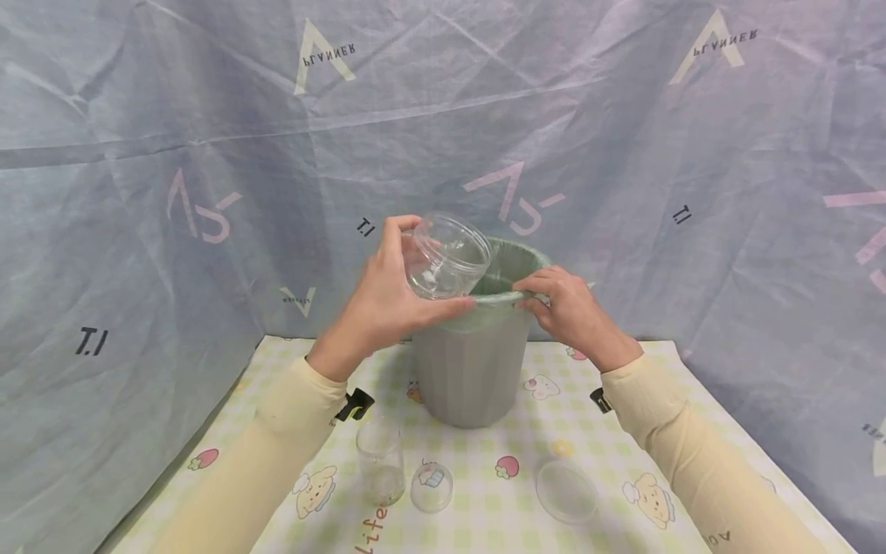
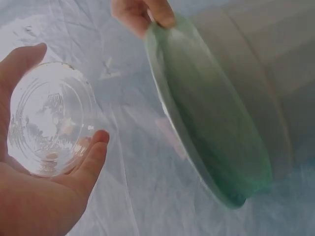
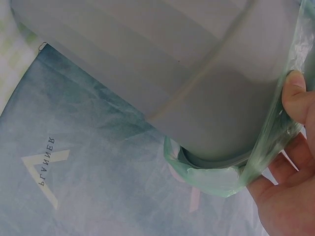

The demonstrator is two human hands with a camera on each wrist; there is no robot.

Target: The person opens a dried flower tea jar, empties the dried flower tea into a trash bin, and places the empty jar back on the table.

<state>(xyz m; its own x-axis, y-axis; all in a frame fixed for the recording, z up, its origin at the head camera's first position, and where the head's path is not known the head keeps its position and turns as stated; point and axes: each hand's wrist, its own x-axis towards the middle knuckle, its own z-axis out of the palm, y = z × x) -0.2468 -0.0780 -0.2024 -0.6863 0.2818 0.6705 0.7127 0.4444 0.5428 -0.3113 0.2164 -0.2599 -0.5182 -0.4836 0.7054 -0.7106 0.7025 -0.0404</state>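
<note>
A clear plastic jar point(image 1: 446, 265) is in my left hand point(image 1: 391, 292), tilted with its mouth toward the trash can point(image 1: 471, 377). In the left wrist view, fingers and thumb curve round the jar's side. A translucent green trash bag point(image 2: 216, 118) lines the can and folds over its rim. With thumb and fingers, my right hand point(image 1: 571, 308) pinches the bag-covered rim on the right side. The right wrist view has the thumb point(image 3: 295, 91) outside the bag's edge. The bottom of the can's inside is hidden.
On the checkered tablecloth point(image 1: 477, 488), nearer to me, stand a clear cylindrical container point(image 1: 381, 465) and a small round clear lid point(image 1: 432, 488). A larger clear lid point(image 1: 566, 491) lies to the right. A grey-blue cloth backdrop point(image 1: 415, 115) surrounds the table.
</note>
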